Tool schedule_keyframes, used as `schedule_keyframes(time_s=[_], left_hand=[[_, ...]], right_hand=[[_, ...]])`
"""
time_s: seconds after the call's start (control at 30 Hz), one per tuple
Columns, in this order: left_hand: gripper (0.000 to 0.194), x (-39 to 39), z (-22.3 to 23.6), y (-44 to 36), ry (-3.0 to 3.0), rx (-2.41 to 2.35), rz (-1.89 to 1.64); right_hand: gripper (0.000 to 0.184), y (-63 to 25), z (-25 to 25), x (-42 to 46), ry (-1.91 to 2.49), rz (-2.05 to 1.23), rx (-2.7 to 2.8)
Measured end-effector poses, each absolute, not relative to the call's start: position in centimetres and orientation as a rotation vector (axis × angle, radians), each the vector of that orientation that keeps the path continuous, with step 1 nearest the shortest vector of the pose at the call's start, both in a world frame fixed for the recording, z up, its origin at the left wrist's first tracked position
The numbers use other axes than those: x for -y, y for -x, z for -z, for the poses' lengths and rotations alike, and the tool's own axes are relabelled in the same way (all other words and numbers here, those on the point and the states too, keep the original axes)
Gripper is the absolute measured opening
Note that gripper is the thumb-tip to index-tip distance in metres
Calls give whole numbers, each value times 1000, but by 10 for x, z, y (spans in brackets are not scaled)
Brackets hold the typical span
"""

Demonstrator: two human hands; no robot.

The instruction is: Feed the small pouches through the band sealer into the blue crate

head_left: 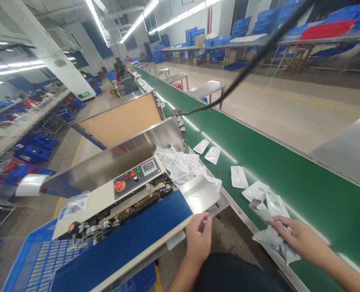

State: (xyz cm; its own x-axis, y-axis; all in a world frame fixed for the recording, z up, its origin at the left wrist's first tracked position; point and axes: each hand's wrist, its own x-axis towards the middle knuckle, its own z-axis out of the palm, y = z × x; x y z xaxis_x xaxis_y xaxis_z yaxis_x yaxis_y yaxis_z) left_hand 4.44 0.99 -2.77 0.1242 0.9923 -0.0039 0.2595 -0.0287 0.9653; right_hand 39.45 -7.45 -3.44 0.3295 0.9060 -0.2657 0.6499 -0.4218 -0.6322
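On the green belt's near edge, my right hand (300,240) has its fingers closed on a crumpled clear-and-white plastic packet (269,237). Flat white packets (276,204) lie just beyond it, partly overlapped by it. My left hand (198,237) is at the corner of the shiny metal plate (200,194) of a band sealer (134,178). Its thumb and forefinger curl together in a pinch; whether anything is between the tips cannot be seen. Behind the plate is a heap of white packets (181,164).
The green conveyor belt (320,182) runs away to the far left, with more packets on it. A blue belt (131,239) runs along the sealer's front, above a blue basket (31,259). A dark cable (243,75) hangs across the view. People sit at distant benches.
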Motion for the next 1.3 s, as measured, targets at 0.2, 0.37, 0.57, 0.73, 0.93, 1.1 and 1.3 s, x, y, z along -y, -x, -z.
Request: schedule_keyframes(time_s=[0.2,0.37,0.57,0.73,0.93,1.1,1.3], left_hand=[[51,-62,7,-32,-1483,-1124,-989],[61,-84,10,2,-1319,-1347,-1122],[62,-87,28,12,-1158,-1489,-1144],[63,-96,36,0,-995,-1403,-1171],[62,-122,56,-4,-650,-1483,-1182],[60,-125,61,13,-598,-1550,-1194],[58,-113,56,53,-562,-1628,-1234]], right_hand=[[52,-246,-55,-37,1607,-1109,1748],[47,-214,-57,-88,1561,-1238,1680],[47,-215,-56,-131,1600,-1418,1743],[48,-212,-50,-161,1555,-1591,1826],[46,-216,-19,-203,1766,-1881,1524],[38,-196,-1,-219,1739,-1973,1467],[34,-153,3,-216,1644,-1955,1651]])
